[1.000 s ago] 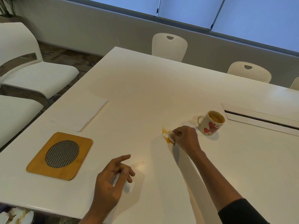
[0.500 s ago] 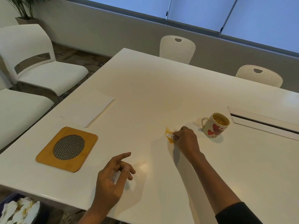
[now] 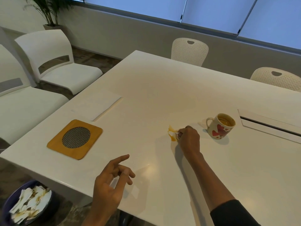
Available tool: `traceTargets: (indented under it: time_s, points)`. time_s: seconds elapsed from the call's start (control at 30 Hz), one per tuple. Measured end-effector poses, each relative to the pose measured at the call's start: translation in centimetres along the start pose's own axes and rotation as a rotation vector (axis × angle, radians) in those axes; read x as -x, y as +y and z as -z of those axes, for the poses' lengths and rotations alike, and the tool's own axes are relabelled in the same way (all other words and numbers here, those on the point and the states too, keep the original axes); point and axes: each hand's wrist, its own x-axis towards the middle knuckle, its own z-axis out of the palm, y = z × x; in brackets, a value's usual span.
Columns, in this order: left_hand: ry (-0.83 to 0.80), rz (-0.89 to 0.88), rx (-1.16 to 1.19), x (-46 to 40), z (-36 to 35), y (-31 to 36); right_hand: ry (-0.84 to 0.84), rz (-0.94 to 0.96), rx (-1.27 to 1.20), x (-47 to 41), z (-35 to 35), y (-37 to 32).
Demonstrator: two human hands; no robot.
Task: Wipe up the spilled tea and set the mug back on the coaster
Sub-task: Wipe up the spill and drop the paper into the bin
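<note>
A small amber tea spill [image 3: 171, 132] lies on the white table [image 3: 146, 88]. My right hand [image 3: 189, 141] is closed on a small crumpled tissue [image 3: 177, 136] pressed at the spill's right edge. Just right of it, a white mug with red hearts [image 3: 220, 126] stands upright with tea inside. The wooden coaster with a round mesh centre [image 3: 75, 139] sits near the table's left front corner. My left hand [image 3: 110, 185] hovers above the front edge, fingers apart and holding nothing.
A stack of white napkins [image 3: 97, 104] lies behind the coaster. A dark bin of used stained tissues [image 3: 27, 203] sits on the floor at bottom left. White chairs [image 3: 53, 62] stand left and behind the table. A cable slot [image 3: 268, 126] runs at right.
The view has shifted so everything sits further right and lower in frame. My right hand stays at the spill with the tissue; my left hand keeps hovering.
</note>
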Motion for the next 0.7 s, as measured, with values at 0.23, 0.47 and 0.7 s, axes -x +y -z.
traceTargets:
  time_s: [0.23, 0.47, 0.7]
  points:
    - [0.067, 0.032, 0.03, 1.8, 1.1, 0.4, -0.021, -0.161, -0.469, -0.8, 0.2, -0.2]
    - [0.059, 0.015, 0.078, 0.9, 4.3, -0.3, -0.358, -0.707, -1.434, -1.2, 1.2, -0.5]
    - [0.023, 0.013, 0.126, -0.7, 9.3, -0.9, -0.478, -0.695, -1.796, 1.5, 2.1, -7.4]
